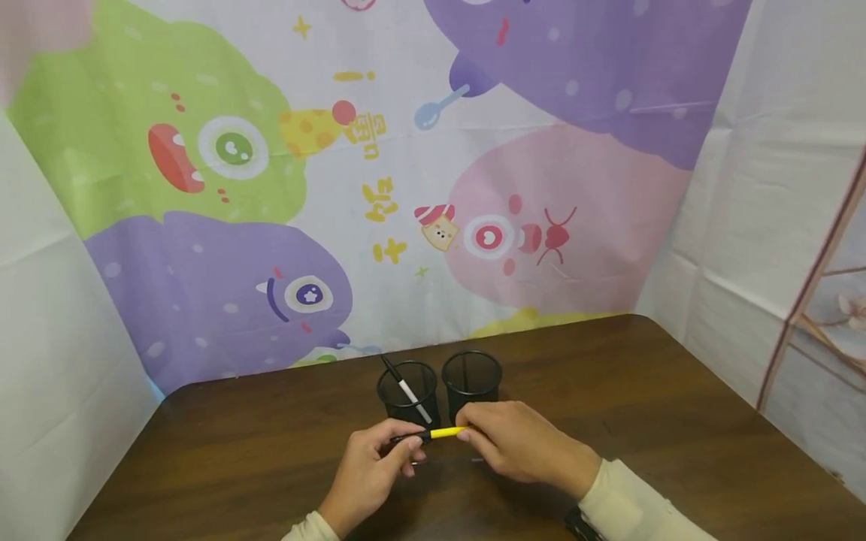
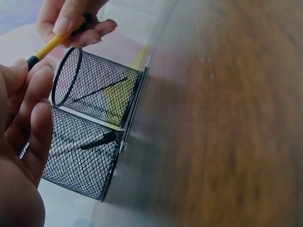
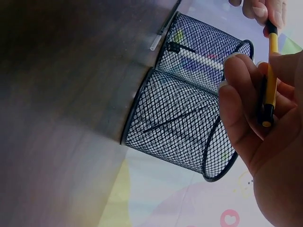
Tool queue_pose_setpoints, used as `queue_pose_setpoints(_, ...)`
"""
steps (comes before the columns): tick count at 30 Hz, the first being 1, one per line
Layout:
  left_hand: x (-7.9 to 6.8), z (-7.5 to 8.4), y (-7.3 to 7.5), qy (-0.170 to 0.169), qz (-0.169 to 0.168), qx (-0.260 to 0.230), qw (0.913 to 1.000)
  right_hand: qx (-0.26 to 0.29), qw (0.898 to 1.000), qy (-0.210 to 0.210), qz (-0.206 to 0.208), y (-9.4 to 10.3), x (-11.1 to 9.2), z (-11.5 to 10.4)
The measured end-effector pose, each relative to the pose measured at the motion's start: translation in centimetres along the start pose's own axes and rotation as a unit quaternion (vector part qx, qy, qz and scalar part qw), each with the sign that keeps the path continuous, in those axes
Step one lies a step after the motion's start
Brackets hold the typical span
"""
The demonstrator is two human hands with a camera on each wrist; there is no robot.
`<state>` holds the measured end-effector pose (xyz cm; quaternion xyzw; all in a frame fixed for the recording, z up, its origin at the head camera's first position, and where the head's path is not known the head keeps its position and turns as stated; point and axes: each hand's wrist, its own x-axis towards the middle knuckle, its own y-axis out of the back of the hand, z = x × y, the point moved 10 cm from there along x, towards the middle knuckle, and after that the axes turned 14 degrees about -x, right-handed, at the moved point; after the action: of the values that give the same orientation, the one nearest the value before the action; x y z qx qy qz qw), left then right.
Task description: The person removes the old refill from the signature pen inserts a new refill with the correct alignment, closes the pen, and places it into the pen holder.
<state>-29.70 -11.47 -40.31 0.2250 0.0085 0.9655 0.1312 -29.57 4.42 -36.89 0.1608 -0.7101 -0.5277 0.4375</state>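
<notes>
A yellow pen with a black grip section is held level between both hands above the table. My left hand pinches its black end between thumb and fingers. At the other end, my right hand grips the yellow barrel; the black clip and end show in the right wrist view. Just behind the hands stand two black mesh pen cups, the left cup and the right cup. Leaning in the left cup is a black-and-white pen. A thin pen refill lies along the cups' bases.
The dark wooden table spreads to both sides of the cups. Behind it hangs a cloth backdrop with cartoon figures, and pale cloth walls close in the sides.
</notes>
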Motion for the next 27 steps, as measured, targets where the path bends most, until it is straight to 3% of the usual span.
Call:
queue_pose_setpoints(11, 0.05, 0.25, -0.09, 0.001, -0.004, 0.011, 0.9999, 0.004, 1.000, 0.007, -0.008, -0.19, -0.06, -0.04)
queue_pose_setpoints(18, -0.07, 0.19, -0.17, -0.019, -0.016, 0.024, 0.9994, 0.008, 1.000, 0.005, -0.029, -0.76, -0.12, 0.01)
queue_pose_setpoints(27, 0.09, 0.62, -0.60, -0.049, -0.027, 0.044, 0.9975, 0.029, 0.999, -0.011, -0.026, -0.50, 0.05, 0.11)
